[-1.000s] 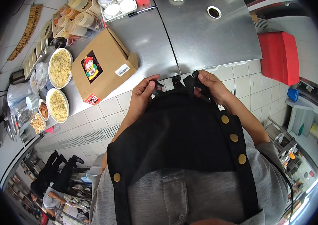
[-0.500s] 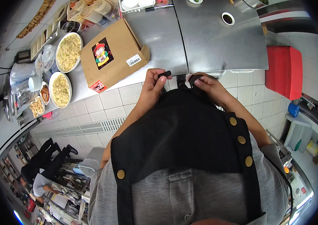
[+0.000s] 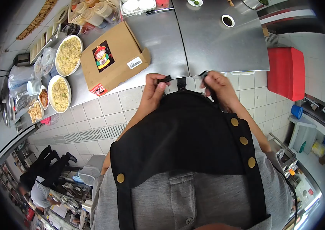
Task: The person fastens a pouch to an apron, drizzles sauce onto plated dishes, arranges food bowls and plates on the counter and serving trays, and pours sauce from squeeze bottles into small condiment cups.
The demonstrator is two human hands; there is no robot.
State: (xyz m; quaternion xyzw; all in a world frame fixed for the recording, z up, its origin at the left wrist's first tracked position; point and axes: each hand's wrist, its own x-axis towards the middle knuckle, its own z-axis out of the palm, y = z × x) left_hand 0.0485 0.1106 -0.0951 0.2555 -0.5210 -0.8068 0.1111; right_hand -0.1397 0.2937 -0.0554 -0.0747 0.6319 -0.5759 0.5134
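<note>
1. L hand [image 3: 151, 93]: fingers narrow, thumb and fingertips pinching a short black strap-like piece [image 3: 165, 79] above the apron's upper edge. Little chg. vs. prev. view.
2. R hand [image 3: 224, 90]: fingers curled, gripping a dark narrow piece [image 3: 204, 74]; tip projects toward the counter. Chg.: hand has shifted slightly outward; gap betw. the two held pieces is wider.
3. Effect: pieces are apart, not joined; handling judged incomplete. Exact type of each piece: cannot tell.
4. Loc. of main item: black cloth apron w/ round brass-coloured studs [image 3: 181, 142] is on the person's torso, over a grey shirt [image 3: 151, 207], just below both hands.
5. Ref.: flat stainless-steel counter [image 3: 224, 46] lies beyond the hands, w/ brown cardboard box [image 3: 118, 76] on L side.
</note>
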